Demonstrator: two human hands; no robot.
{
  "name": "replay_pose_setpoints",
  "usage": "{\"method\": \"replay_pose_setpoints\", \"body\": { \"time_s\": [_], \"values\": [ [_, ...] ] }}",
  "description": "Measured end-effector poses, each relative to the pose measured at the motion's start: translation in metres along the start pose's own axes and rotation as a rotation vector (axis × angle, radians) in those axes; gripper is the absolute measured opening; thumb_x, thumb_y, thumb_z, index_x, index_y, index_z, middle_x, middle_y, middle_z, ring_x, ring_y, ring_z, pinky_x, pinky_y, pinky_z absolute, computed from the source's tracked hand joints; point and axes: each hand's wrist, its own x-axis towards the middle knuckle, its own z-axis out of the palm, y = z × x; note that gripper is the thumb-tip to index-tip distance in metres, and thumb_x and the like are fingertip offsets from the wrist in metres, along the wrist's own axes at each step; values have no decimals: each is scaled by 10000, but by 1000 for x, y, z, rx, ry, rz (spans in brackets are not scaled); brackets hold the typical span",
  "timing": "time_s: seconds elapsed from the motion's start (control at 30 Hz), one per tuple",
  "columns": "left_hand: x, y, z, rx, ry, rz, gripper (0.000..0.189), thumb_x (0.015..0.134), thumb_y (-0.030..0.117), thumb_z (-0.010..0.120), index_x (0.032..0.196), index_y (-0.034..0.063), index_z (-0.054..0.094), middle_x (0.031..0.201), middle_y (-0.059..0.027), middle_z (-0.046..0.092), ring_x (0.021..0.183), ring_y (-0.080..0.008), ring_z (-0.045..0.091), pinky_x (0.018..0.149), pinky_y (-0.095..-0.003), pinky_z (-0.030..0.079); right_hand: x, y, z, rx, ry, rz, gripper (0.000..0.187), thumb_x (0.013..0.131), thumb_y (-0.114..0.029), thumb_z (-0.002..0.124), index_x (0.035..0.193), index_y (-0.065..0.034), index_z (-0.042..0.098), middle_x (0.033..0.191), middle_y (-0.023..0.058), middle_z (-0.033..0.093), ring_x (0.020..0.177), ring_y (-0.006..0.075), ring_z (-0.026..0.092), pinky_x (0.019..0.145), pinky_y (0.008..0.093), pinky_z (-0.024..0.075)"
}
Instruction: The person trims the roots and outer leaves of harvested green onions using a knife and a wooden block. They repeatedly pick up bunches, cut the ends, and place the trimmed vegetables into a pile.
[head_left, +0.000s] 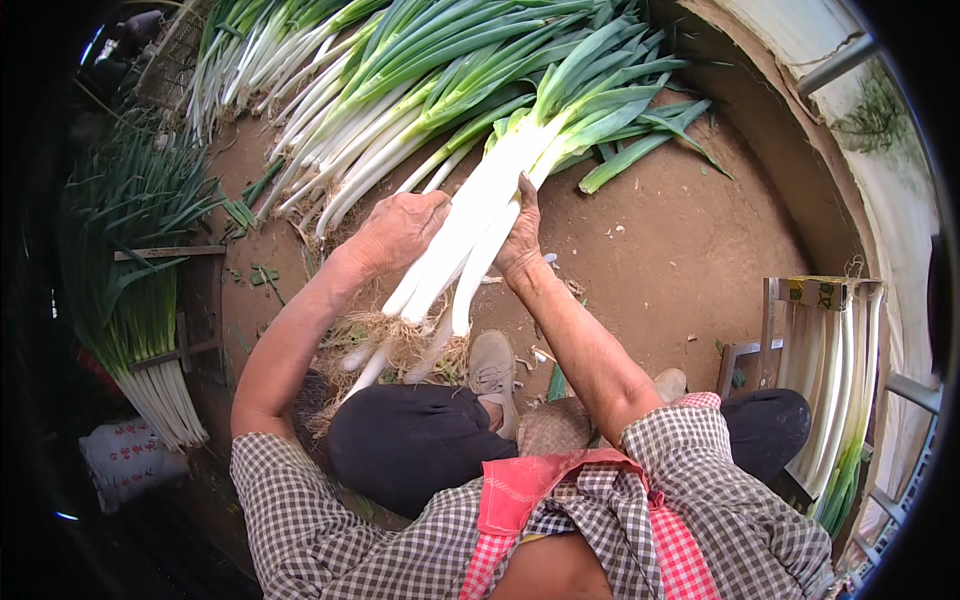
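Note:
A handful of long green onions (469, 214) slants across the middle, thick white stalks toward me and green leaves away. My right hand (521, 232) grips it from the right, thumb up along the edge and the other fingers mostly hidden underneath. Against its left side, my left hand (409, 229) is curled, with fingertips at the outer stalks and partly hidden. The root ends (409, 322) hang free with brown hair-like roots. Below them, loose stalks and stringy roots (352, 360) lie beside my shoe (493, 367).
A wide heap of green onions (390, 127) spreads over the brown floor (637, 247). At left, a metal frame (169, 253) stands by an onion bundle (154, 390) and a white printed sack (131, 457). Another bundle (832, 375) rests at right in a metal stand (766, 330), near a low wall (780, 150).

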Motion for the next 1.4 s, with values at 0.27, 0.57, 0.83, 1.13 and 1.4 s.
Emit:
{"method": "replay_pose_setpoints", "body": {
  "time_s": [0.27,0.57,0.83,1.13,1.4],
  "values": [
    [-24,100,-47,288,187,567,959,672,306,820,1499,239,338,1267,-103,457,1208,-321,435,1083,-448,307,-72,-44,75,-196,-254,-155,643,907,-559,475,1287,-41,481,1111,179,624,1040,336,614,976,453,491],
    [-11,282,97,-234,129,1128,696,592,256,843,1187,69,534,1101,-141,607,1055,-355,604,925,-431,474,-314,-143,50,-626,32,-149,581,927,-438,519,1361,-69,404,1260,145,516,1154,307,527,1019,466,432],
    [24,389,109,-385,374,1009,433,607,287,787,908,50,586,812,-155,643,812,-377,643,724,-463,498,-364,-198,64,-1236,86,-647,655,917,-358,598,1435,-75,314,1406,119,405,1295,276,426,1094,477,354],
    [33,392,81,-445,316,834,491,513,228,784,934,55,600,852,-145,678,832,-346,674,742,-430,534,-377,-185,41,-1531,-42,-645,661,934,-221,604,1460,-6,266,1431,185,422,1315,319,458,1099,489,379],
    [45,389,69,-525,405,787,442,490,179,780,864,54,580,783,-155,643,790,-364,660,720,-447,516,-301,-236,8,-2476,264,-888,445,1034,-259,392,1438,-84,329,1258,100,498,1158,129,498,933,296,438]
  ]
}}
